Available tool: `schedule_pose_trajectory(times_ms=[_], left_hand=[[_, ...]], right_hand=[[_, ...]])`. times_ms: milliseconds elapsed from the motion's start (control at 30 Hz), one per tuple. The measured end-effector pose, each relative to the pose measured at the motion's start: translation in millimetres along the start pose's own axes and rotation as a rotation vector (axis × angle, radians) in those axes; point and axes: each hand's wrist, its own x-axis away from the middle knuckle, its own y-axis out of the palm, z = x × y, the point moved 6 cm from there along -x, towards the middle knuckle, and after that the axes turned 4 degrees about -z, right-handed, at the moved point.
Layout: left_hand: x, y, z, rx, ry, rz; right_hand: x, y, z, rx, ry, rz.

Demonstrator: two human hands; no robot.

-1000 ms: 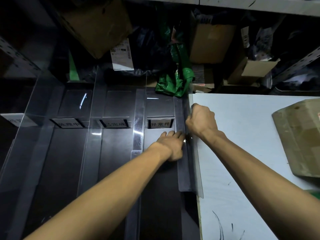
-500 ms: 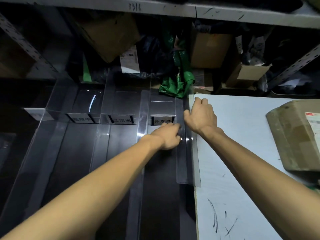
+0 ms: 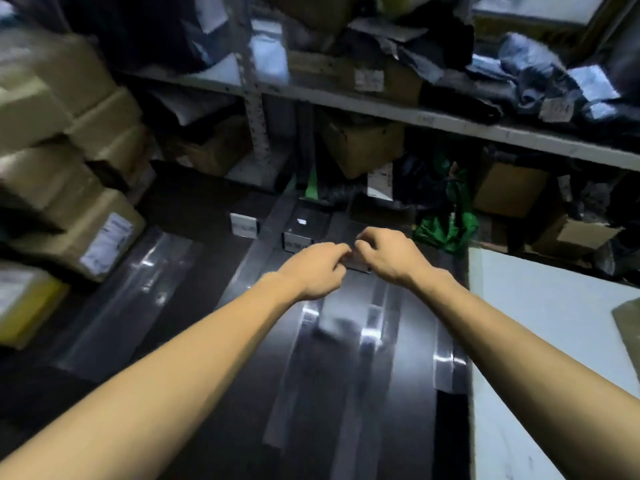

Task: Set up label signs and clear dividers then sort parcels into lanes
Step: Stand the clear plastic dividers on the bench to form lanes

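Step in hand: I judge it is the placing of the middle label sign (image 3: 360, 266) in its lane. No parcel lies in a lane yet.
Left hand (image 3: 317, 271): the fingers are curled, and their tips pinch the left end of the sign.
Right hand (image 3: 393, 259): it is curled too, and thumb and fingers grip the right end. The picture is blurred, so the exact hold is not sharp.
Where the sign is: between both hands, low over the dark lane surface (image 3: 346, 393). I cannot tell whether its foot touches.
Clear dividers (image 3: 372, 322): they run lengthwise at each side of this lane.
Other label signs (image 3: 298, 239): they are just to the left, in the neighbouring lanes.
Parcels: brown boxes (image 3: 86, 230) are stacked at the left, well apart.
How to do it well: keep both ends level, lower it evenly and line its face up with the neighbouring signs.
Risk: a wrist may push a light divider out of line.
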Motion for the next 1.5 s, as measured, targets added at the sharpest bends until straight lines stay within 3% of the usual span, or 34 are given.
schedule_pose_trajectory(times_ms=[133,300,467,767,933,1100,1300,1433,1500], left_hand=[[105.0,-46.8,-79.5,0.07,-0.12,0.134],[255.2,-76.8,-181.8,0.037,-0.274,0.108],[323.4,-101.4,-263.4,0.113,-0.435,0.202],[256.3,-77.6,-369.6,0.218,-0.443,0.149],[200.0,-48.6,-441.3,0.025,-0.538,0.056],[176.2,-19.4,-473.8,-0.093,-0.615,-0.138],[174.7,-32.6,-474.0,-0.074,-0.586,-0.113],[166.8,-66.5,-463.6,-0.097,-0.457,-0.068],[163.8,-80.9,-456.8,-0.025,-0.405,-0.066]], right_hand=[[16.4,28.7,-107.7,-0.013,-0.133,-0.056],[32.1,78.3,-225.9,-0.003,-0.255,-0.158],[24.9,124.6,-307.5,-0.074,-0.272,-0.195],[-49.6,211.3,-298.5,-0.16,-0.018,-0.294],[-110.6,300.4,-284.5,-0.324,0.245,-0.429],[-134.5,353.0,-285.9,-0.422,0.459,-0.356],[-129.6,353.3,-291.5,-0.573,0.645,-0.365],[-116.2,313.9,-292.0,-0.459,0.635,-0.208],[-101.6,294.7,-297.1,-0.686,0.646,-0.142]])
